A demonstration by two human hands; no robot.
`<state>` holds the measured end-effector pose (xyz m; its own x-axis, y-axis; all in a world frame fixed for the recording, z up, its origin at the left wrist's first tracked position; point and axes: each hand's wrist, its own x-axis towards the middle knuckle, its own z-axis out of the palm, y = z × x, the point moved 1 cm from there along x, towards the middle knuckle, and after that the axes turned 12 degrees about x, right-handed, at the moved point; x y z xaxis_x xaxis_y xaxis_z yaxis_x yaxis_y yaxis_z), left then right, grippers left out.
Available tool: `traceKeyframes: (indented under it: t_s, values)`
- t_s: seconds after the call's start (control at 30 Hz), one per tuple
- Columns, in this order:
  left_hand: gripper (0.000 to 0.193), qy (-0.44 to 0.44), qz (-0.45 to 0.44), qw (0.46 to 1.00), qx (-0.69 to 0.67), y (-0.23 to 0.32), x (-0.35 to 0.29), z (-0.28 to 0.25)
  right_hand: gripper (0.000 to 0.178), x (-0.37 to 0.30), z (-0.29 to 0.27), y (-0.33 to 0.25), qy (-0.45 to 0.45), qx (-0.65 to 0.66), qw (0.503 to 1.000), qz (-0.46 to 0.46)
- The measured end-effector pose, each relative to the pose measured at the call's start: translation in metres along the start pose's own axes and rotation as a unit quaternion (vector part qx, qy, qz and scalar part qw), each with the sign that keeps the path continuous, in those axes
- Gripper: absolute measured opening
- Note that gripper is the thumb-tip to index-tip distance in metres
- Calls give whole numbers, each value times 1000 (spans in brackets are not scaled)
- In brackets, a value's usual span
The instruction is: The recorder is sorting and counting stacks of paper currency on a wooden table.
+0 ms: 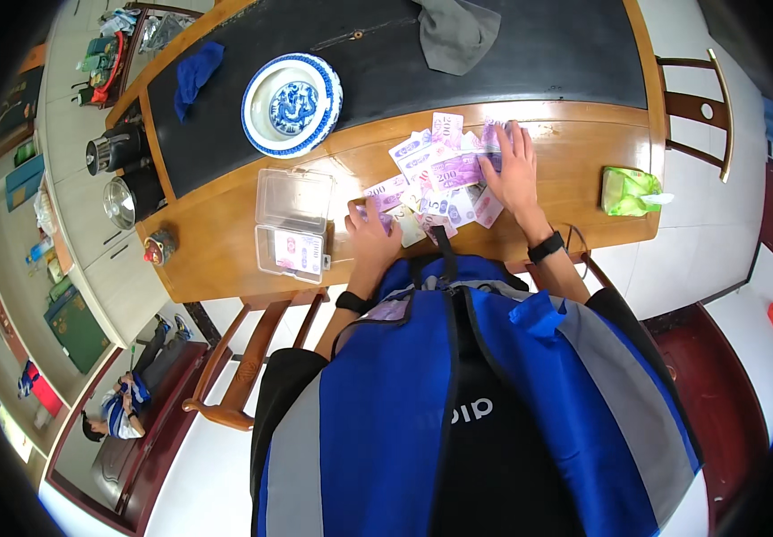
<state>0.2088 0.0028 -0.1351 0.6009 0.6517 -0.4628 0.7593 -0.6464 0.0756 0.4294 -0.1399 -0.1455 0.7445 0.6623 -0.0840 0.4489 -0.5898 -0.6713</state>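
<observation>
A loose pile of paper banknotes [445,173], purple, pink and pale, is spread over the wooden table edge in front of me. My left hand [373,240] rests at the pile's left side, fingers apart over a purple note. My right hand [513,174] lies on the pile's right side, fingers stretched out over notes that it partly hides. Left of my left hand stands a clear plastic box [266,259] with its lid [293,199] laid back. Inside the box lie more notes [299,251].
A blue-and-white porcelain bowl [248,112] stands beyond the box. A blue cloth [197,79] and a grey cloth [458,36] lie on the black tabletop. At right is a green tissue pack [628,191], at left a small jar [160,246]. Wooden chairs [257,353] surround the table. A person [127,403] sits lower left.
</observation>
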Motion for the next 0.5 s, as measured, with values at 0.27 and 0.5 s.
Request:
traceKeyframes:
  t_s: [0.27,0.5]
  values:
    - [63,10,68,990,-125,46,15,-16,44,-35,10,-18,-78,-4,996,-50]
    - [67,110,215,970,1,74,75,-51,36,-49,2,-25,-62,102,993,0]
